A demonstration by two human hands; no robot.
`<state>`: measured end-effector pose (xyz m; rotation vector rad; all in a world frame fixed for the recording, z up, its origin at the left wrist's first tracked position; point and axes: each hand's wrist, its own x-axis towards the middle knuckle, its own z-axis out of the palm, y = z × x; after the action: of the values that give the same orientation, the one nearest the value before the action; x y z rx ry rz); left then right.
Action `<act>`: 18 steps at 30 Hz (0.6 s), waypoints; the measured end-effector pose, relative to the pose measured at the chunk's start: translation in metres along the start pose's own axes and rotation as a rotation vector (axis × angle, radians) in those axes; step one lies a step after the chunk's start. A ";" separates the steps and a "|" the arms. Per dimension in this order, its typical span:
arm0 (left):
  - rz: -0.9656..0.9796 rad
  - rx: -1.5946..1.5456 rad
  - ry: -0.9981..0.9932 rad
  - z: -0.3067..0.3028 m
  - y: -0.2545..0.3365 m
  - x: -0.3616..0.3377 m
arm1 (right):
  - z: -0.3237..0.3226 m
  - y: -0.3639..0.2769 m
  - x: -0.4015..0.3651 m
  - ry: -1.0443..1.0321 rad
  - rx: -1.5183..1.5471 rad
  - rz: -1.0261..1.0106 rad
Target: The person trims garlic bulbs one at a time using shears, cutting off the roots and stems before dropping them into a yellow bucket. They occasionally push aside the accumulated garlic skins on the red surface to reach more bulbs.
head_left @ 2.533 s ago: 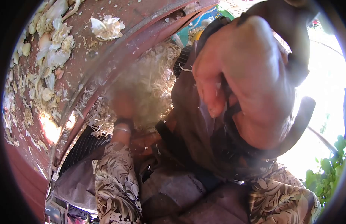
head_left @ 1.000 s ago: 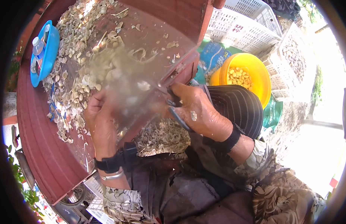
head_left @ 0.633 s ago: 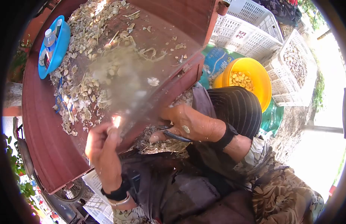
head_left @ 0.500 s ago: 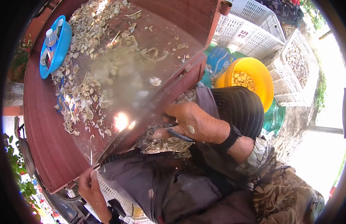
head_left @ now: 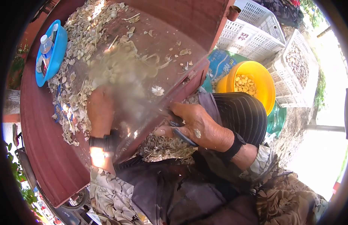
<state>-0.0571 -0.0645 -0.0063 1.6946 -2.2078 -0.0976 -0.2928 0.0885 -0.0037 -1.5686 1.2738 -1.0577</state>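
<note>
My right hand (head_left: 204, 125) is closed around a dark-handled tool (head_left: 184, 136), held above my lap beside the edge of the red-brown tray (head_left: 39, 146). Over the tray, my left hand (head_left: 101, 108) reaches into the pile of garlic and husks (head_left: 82, 48). Its fingers are hidden by a blurry smear across the middle of the view, so what they touch does not show. A pale flake sticks to the back of my right hand.
At the tray's far left is a blue basin (head_left: 58, 50) with a bottle (head_left: 45, 48). To the right stand a yellow bucket (head_left: 269, 84) holding peeled cloves, a white crate (head_left: 252, 39) and another crate (head_left: 290, 92) full of bulbs. Husks lie below the tray edge.
My left hand has moved from beside the tray's near edge up and forward over the pile. My right hand has stayed almost in place with the tool.
</note>
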 end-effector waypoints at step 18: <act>-0.089 -0.145 0.075 0.029 -0.003 0.034 | -0.003 0.007 -0.001 0.038 0.011 0.025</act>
<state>-0.0713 -0.1023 -0.0257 1.6882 -2.0205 -0.2077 -0.2976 0.0879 -0.0101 -1.5270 1.3078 -1.0812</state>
